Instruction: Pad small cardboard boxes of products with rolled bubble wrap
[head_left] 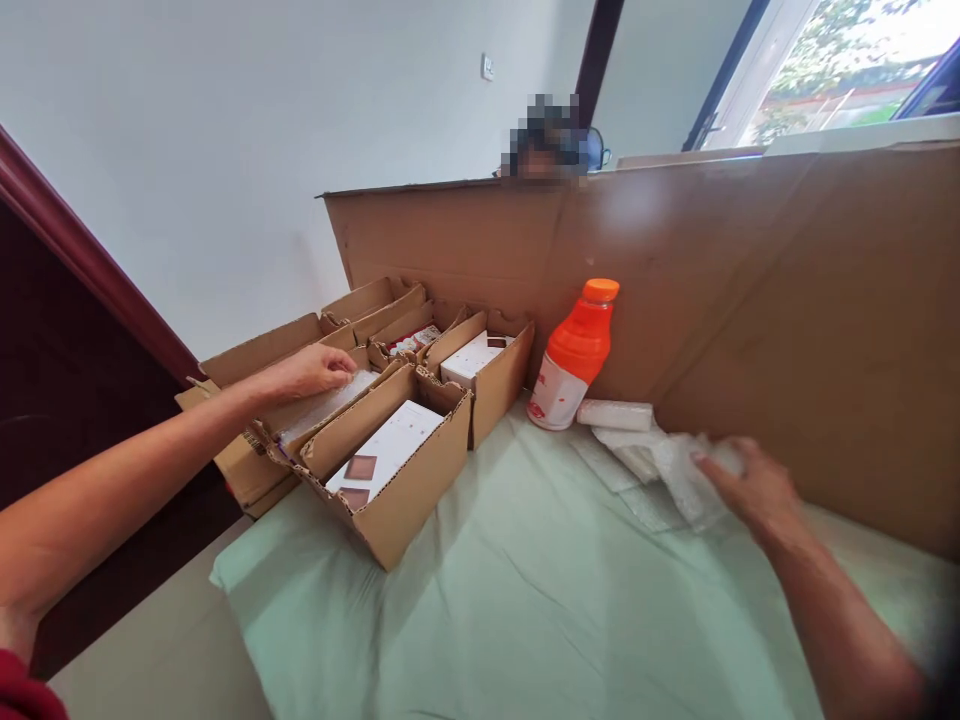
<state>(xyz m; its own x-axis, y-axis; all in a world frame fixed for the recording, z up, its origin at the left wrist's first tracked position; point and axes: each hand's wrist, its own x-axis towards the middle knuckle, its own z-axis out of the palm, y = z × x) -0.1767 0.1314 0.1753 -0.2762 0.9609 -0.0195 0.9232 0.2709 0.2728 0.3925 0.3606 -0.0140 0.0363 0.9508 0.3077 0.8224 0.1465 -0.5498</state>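
My left hand [311,372] reaches into an open cardboard box [247,460] at the left and rests with curled fingers on a sheet of bubble wrap [326,405] lying inside it. My right hand [750,485] lies on a heap of white bubble wrap pieces [667,465] on the pale green cloth [510,600], fingers closed over the top piece. A rolled white wrap piece [615,414] lies just behind the heap. The nearest box [397,500] holds a white carton [386,450] with brown squares printed on it.
An orange bottle [574,355] with a white label leans against a tall cardboard panel [750,290] along the back. More open boxes [487,375] with small white cartons stand in a row. Another person's head shows above the panel. A dark wooden door is at left.
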